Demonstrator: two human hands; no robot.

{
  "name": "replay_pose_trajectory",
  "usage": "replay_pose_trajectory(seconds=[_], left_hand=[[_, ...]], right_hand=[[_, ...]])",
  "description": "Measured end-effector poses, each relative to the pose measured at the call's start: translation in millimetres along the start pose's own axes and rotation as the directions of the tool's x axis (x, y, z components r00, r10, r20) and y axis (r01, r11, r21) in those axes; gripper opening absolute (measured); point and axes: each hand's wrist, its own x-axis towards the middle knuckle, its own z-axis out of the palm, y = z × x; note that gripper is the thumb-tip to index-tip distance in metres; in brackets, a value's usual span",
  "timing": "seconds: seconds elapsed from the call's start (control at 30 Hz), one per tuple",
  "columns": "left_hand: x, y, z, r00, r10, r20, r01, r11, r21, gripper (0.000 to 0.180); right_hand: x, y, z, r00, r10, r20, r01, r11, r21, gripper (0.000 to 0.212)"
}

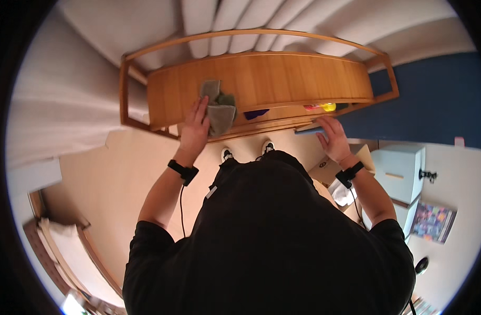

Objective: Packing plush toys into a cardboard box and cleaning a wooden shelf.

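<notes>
A crumpled grey-green cloth (221, 118) lies at the left part of a wooden shelf unit's top board (293, 79), its lower end reaching past the front edge. My left hand (195, 128) grips the cloth's left side, the fingers fairly straight along it. Off the front right of the shelf, my right hand (333, 140) is open, with its fingers curved and the thumb apart. Close to its fingertips is a flat blue object (309, 131), whose kind I cannot make out. No contact between them is plain.
A wooden rail (256, 32) runs round the shelf's back. On a lower level are a dark purple item (256, 114) and a yellow and pink item (328, 107). A cardboard box (323, 171) and light blue cabinet (398, 170) stand at right, beside a dark blue panel (435, 100).
</notes>
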Motion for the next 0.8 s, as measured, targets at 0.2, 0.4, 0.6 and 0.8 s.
replay_pose_trajectory(seconds=[0.2,0.4,0.6,0.8], left_hand=[[87,91,51,0.971,0.218,0.099,-0.225,0.972,0.069,0.054],[174,173,118,0.881,0.459,0.113,-0.471,0.871,0.141,0.054],[275,291,192,0.832,0.531,0.159,-0.553,0.816,0.168,0.053],[365,400,252,0.784,0.616,0.082,-0.62,0.765,0.174,0.048]], right_hand=[[-147,42,24,0.94,0.341,0.021,-0.34,0.94,-0.038,0.047],[-228,62,48,0.853,0.519,0.056,-0.522,0.852,0.049,0.046],[-229,128,50,0.872,0.49,0.02,-0.482,0.848,0.22,0.043],[-180,222,18,0.895,0.434,0.102,-0.441,0.83,0.341,0.037]])
